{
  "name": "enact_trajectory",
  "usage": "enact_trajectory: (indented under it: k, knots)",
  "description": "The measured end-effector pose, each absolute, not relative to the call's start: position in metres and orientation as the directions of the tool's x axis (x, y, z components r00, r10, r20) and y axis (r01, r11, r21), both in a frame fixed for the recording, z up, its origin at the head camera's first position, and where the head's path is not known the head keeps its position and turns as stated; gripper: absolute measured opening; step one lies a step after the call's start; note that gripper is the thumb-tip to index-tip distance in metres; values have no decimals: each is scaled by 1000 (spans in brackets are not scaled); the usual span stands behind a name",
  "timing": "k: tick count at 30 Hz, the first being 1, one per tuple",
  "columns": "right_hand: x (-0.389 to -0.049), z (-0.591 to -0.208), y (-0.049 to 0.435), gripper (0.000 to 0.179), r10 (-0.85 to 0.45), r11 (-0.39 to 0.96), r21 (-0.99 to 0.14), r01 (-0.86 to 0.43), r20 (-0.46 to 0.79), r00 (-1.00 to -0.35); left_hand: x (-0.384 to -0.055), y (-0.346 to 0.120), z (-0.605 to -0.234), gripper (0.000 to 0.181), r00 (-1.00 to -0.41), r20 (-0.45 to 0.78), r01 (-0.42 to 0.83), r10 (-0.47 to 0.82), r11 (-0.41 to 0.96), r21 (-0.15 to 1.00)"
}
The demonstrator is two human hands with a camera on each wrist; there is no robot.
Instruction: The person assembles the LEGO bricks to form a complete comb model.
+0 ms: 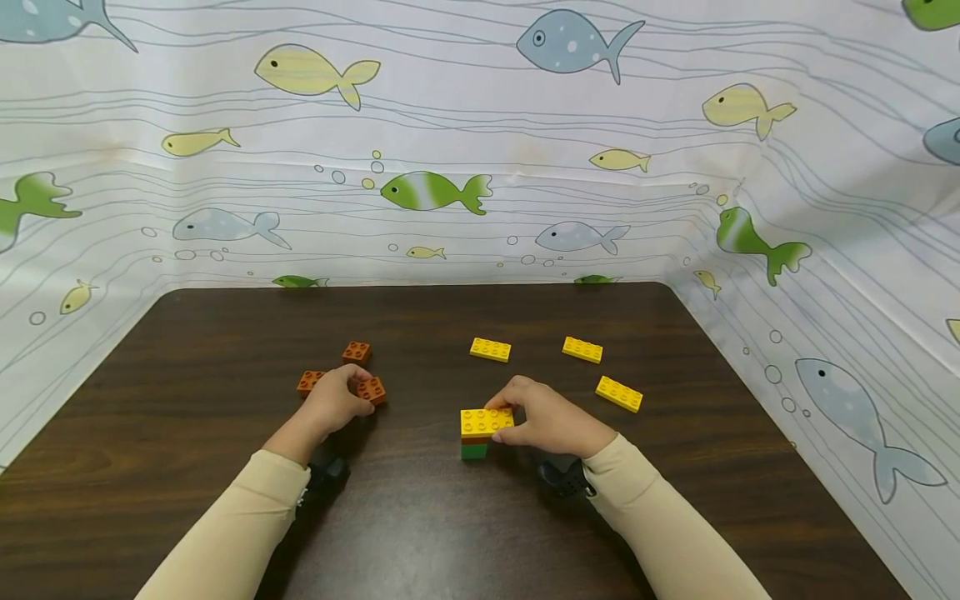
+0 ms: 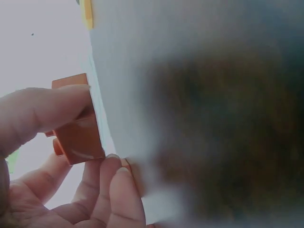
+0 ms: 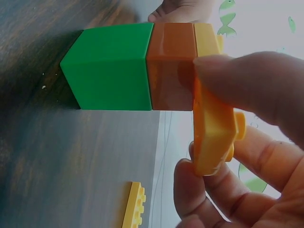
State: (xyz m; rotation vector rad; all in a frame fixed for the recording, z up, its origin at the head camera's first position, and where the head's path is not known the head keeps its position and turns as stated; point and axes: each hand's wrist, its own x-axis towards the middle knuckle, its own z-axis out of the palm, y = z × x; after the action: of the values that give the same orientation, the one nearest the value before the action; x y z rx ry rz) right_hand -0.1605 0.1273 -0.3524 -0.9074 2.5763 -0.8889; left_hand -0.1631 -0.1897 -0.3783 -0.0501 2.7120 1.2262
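In the head view my left hand point(image 1: 330, 406) pinches a small orange-brown toy brick point(image 1: 371, 390) between thumb and fingers. The left wrist view shows that brick point(image 2: 78, 128) tilted, its studs facing left. Two more orange-brown bricks lie close by, one point(image 1: 357, 352) behind the hand and one point(image 1: 309, 382) partly hidden by it. My right hand point(image 1: 551, 417) pinches a flat yellow brick point(image 1: 480, 422) by its right end. The yellow brick sits atop an orange-brown brick point(image 3: 172, 66), which rests on a green brick point(image 3: 111, 69), and its right half overhangs this stack.
Three loose flat yellow bricks lie to the right: one point(image 1: 491, 349) behind the stack, one point(image 1: 582, 349) at the back right, one point(image 1: 619, 394) beyond my right hand. A fish-patterned curtain point(image 1: 450, 108) borders the dark wooden table point(image 1: 420, 533) at the back and sides.
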Motion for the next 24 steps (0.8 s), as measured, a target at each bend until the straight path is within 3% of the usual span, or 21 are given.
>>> enact_trajectory:
  k: [24]
  knots:
    - [-160, -351, 126, 35, -630, 629, -622, -466, -58, -774, -149, -155, -364, 35, -987, -20, 69, 157, 541, 838]
